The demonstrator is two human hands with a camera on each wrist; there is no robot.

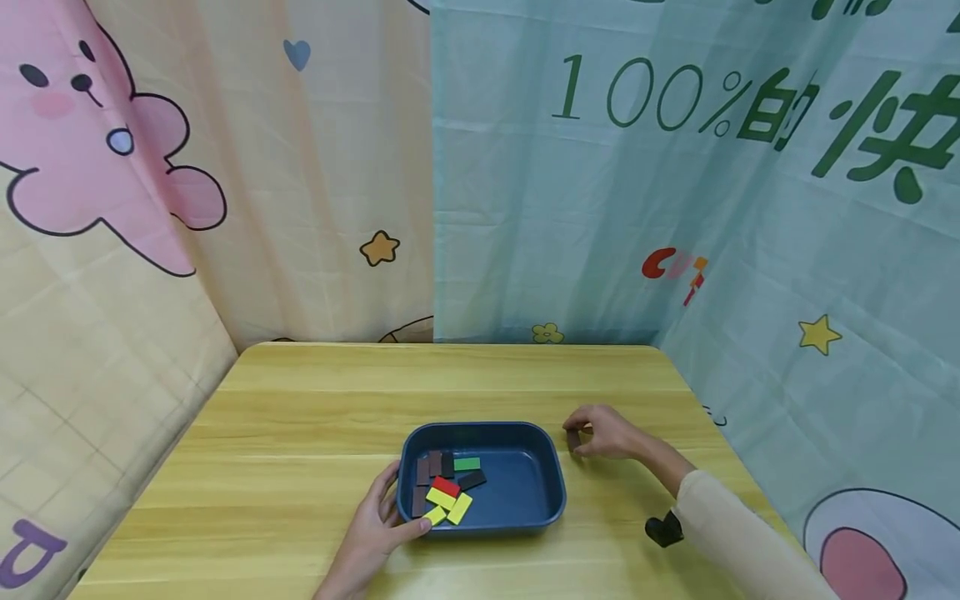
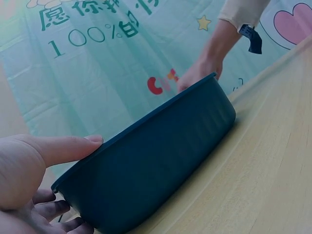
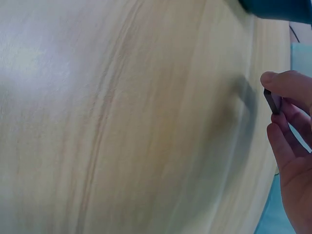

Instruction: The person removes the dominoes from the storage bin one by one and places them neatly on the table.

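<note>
A dark blue rectangular bin (image 1: pixel 525 528) sits on the table. Its left side holds several small flat blocks: brown ones (image 1: pixel 423 472), black ones (image 1: pixel 472 480), a green one (image 1: pixel 467 463), a red one (image 1: pixel 446 487) and yellow ones (image 1: pixel 460 509). My left hand (image 1: pixel 375 518) grips the bin's near left corner, thumb over the rim and fingers against the outer wall, as the left wrist view also shows. To the right of the bin, my right hand (image 1: pixel 607 433) pinches a dark brown block (image 3: pixel 274 101) between thumb and fingers, apart from the bin.
The wooden table (image 1: pixel 315 392) is bounded at the back and sides by printed curtains (image 1: pixel 540 208). A black strap (image 1: pixel 664 529) hangs at the right wrist, by the light sleeve (image 1: pixel 738 533).
</note>
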